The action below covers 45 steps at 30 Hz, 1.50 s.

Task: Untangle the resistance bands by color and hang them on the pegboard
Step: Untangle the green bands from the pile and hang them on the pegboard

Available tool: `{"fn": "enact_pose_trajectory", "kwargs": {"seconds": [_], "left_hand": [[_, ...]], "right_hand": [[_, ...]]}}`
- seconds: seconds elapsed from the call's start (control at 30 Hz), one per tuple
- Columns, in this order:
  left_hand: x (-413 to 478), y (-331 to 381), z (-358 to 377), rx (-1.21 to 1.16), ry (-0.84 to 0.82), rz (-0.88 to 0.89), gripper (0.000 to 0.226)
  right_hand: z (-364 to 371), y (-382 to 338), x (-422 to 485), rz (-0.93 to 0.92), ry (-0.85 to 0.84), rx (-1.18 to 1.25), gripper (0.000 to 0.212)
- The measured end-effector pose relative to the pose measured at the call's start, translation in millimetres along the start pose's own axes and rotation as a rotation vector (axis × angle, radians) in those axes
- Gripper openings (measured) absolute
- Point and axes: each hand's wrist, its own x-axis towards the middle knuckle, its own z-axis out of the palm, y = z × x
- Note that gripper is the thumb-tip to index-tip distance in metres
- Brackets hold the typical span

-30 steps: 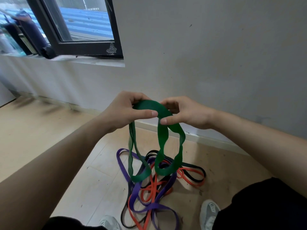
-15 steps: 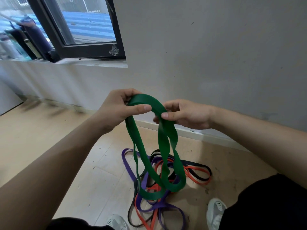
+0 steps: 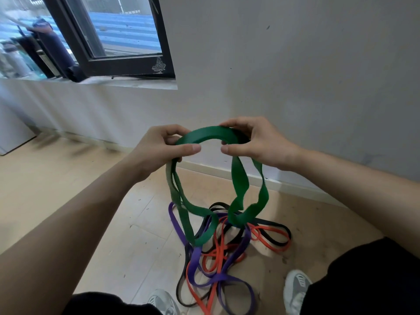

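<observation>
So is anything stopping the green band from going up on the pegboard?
Maybe. The left hand and right hand grip the green band, but its low loops hang against the pile of purple, orange and black bands; I cannot tell if they are hooked. No pegboard is in view.

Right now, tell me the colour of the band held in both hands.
The band is green; head view shows it best.

We're seeing a black-framed window (image 3: 127, 64) upper left above a pale sill (image 3: 136, 84), plain grey wall (image 3: 295, 64), white baseboard (image 3: 216, 170), light wood floor (image 3: 56, 189), plus grey left sneaker (image 3: 162, 301) and right sneaker (image 3: 295, 289) down low.
</observation>
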Motion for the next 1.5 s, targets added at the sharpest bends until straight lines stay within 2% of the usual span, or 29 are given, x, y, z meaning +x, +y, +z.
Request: {"fn": "enact_pose_trajectory", "kwargs": {"seconds": [0.13,0.27,0.33,0.43,0.6,0.73,0.87,1.0,1.2,1.4,1.5], "left_hand": [[2.9,10.4,19.4,0.049,-0.091,0.060,0.046],[5.4,17.2,28.7,0.194,-0.088,0.097,0.027],[4.8,19.0,26.6,0.189,-0.066,0.130,0.023],[3.0,22.1,21.3,0.119,-0.020,0.202,0.023],[0.0,22.2,14.9,0.021,0.050,0.231,0.021],[0.2,17.8,7.9,-0.097,0.054,0.177,0.024],[-2.3,16.3,7.6,-0.167,-0.007,0.121,0.036],[-5.5,16.8,7.7,-0.135,-0.036,0.142,0.033],[-4.4,15.6,8.9,-0.055,0.057,0.170,0.026],[-2.8,16.9,6.9,-0.127,0.082,0.169,0.031],[-1.8,16.9,11.7,-0.266,0.074,0.140,0.034]], "right_hand": [[11.0,-4.8,-0.7,-0.061,-0.060,-0.188,0.062],[10.1,-1.1,-0.6,-0.044,-0.076,-0.216,0.075],[5.8,-0.2,-1.3,0.002,-0.121,-0.135,0.071],[-1.3,5.7,-2.7,0.085,-0.222,0.036,0.049],[-6.9,16.0,-0.4,0.199,-0.136,0.288,0.025],[-5.8,15.4,5.9,0.206,-0.093,0.484,0.038],[-3.3,12.7,7.3,0.228,-0.172,0.549,0.055],[-2.8,11.7,7.0,0.216,-0.205,0.476,0.053],[-3.2,-1.5,0.3,0.080,-0.109,0.282,0.036],[1.4,-3.6,-4.4,0.129,-0.120,0.227,0.029],[11.5,-4.4,-5.2,0.096,-0.131,0.139,0.051]]}}
